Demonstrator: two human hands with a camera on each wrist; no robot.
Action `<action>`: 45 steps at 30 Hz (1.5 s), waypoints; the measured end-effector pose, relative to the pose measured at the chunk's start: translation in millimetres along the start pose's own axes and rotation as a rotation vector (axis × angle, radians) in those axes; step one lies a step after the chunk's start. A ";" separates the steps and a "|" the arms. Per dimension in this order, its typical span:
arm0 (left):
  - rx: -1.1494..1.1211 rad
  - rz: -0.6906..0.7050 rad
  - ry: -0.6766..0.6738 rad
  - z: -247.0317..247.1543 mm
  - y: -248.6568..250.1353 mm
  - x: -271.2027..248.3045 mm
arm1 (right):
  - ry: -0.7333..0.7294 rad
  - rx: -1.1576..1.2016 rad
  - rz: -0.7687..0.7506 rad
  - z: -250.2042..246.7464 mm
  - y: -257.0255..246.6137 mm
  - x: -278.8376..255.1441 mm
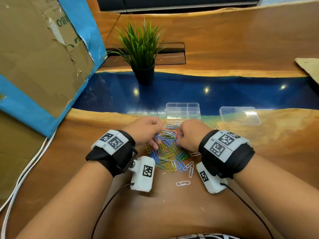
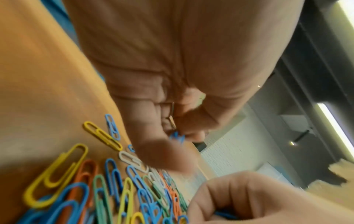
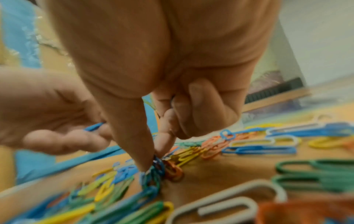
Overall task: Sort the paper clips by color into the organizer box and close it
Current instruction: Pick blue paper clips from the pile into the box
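Observation:
A loose pile of paper clips (image 1: pixel 170 153) in blue, yellow, green, orange and white lies on the wooden table between my hands. My left hand (image 1: pixel 156 138) hovers over the pile's left side and pinches blue clips (image 2: pixel 177 137) between thumb and curled fingers. At the pile's right side, my right hand (image 1: pixel 177 138) reaches down, and its thumb and index finger pinch a blue clip (image 3: pixel 156 166) that still touches the heap. The clear organizer box (image 1: pixel 183 112) stands open just beyond the pile, its compartments showing nothing inside. Its clear lid (image 1: pixel 240 116) lies flat to the right.
A potted green plant (image 1: pixel 143 54) stands farther back on the blue resin strip. A large cardboard box with blue tape (image 1: pixel 39 57) fills the left side, with white cables (image 1: pixel 25 169) below it. A single white clip (image 1: pixel 183 183) lies nearer to me.

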State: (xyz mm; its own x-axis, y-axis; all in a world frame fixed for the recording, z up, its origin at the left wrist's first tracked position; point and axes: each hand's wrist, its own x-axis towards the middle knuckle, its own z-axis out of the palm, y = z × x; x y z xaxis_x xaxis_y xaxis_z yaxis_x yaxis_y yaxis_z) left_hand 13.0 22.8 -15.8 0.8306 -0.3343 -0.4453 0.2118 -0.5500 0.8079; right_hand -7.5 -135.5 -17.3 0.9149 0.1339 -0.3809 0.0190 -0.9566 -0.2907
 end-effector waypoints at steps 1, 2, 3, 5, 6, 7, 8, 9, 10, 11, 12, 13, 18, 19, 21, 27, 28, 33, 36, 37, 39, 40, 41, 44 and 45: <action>-0.002 0.003 0.011 -2.0 -0.4 -0.7 | -0.016 0.036 -0.001 -1.8 2.0 -1.0; -0.012 0.004 0.018 -3.9 -0.5 -1.0 | -0.026 0.092 0.002 -4.1 4.4 -2.2; -0.015 -0.003 0.022 -6.2 -1.5 -0.6 | -0.035 0.177 0.012 -6.1 7.1 -3.6; 0.009 -0.040 0.003 -9.7 -3.4 -0.8 | -0.095 0.412 0.048 -8.0 10.7 -6.3; 0.082 -0.037 -0.009 -11.0 -5.2 -2.0 | -0.147 0.537 0.066 -8.2 11.5 -7.3; 0.210 -0.004 -0.015 -12.3 -7.2 -3.5 | -0.194 0.647 0.076 -8.6 12.7 -7.8; 0.348 0.047 -0.033 -13.7 -9.7 -5.7 | -0.228 0.730 0.074 -8.9 14.3 -7.9; 0.454 0.091 -0.067 -15.0 -11.3 -8.7 | -0.253 0.787 0.062 -8.9 16.1 -8.0; 0.530 0.113 -0.105 -15.9 -12.7 -11.2 | -0.273 0.827 0.045 -8.5 17.4 -8.1; 0.599 0.126 -0.128 -16.7 -14.4 -12.5 | -0.292 0.858 0.029 -7.7 18.5 -8.1; 0.660 0.140 -0.134 -17.5 -15.3 -13.3 | -0.310 0.891 0.020 -6.1 19.2 -7.9; 0.710 0.157 -0.134 -17.9 -14.9 -14.0 | -0.328 0.927 0.014 -4.4 19.8 -7.9; 0.856 0.214 -0.156 -16.7 -14.0 -11.2 | -0.390 0.959 -0.048 -0.3 16.2 -9.2; 0.874 0.220 -0.165 -15.8 -13.6 -10.7 | -0.389 0.917 -0.054 -1.0 14.7 -9.8; 0.910 0.232 -0.175 -14.4 -14.6 -9.7 | -0.335 0.767 -0.064 -1.9 9.6 -10.3; 0.966 0.325 -0.164 -11.2 -13.5 -13.5 | -0.107 0.133 -0.187 -4.5 -2.8 -18.1; 0.988 0.330 -0.164 -10.5 -12.8 -13.9 | -0.078 0.096 -0.197 -5.6 -0.6 -19.1; 1.034 0.345 -0.177 -8.5 -11.3 -14.3 | -0.101 -0.018 -0.191 -9.4 13.0 -18.9; 0.974 0.364 -0.154 -8.1 -13.0 -14.4 | -0.108 -0.062 -0.209 -5.2 12.8 -18.6; 0.928 0.361 -0.146 -8.2 -13.4 -14.9 | -0.096 -0.062 -0.211 -4.7 13.1 -18.5; 0.795 0.340 -0.133 -8.8 -12.8 -16.7 | -0.080 -0.055 -0.216 -5.1 13.4 -18.5; 0.721 0.322 -0.126 -9.2 -12.7 -17.5 | -0.085 -0.053 -0.221 -4.8 13.2 -18.3; 0.644 0.298 -0.117 -9.5 -12.1 -18.4 | -0.096 -0.052 -0.228 -4.7 12.3 -18.3; 0.461 0.233 -0.102 -11.7 -13.6 -16.8 | -0.110 -0.041 -0.245 -3.2 10.1 -17.0; 0.421 0.216 -0.102 -12.5 -14.0 -16.6 | -0.113 -0.029 -0.242 -2.8 10.2 -15.9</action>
State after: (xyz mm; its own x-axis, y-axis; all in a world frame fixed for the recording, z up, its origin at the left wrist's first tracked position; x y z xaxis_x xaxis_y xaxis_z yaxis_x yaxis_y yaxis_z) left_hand 2.7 45.7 -14.9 0.7733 -0.5370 -0.3372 -0.2043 -0.7145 0.6692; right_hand -20.7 -148.2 -11.8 0.8316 0.3863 -0.3989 0.2452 -0.9000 -0.3603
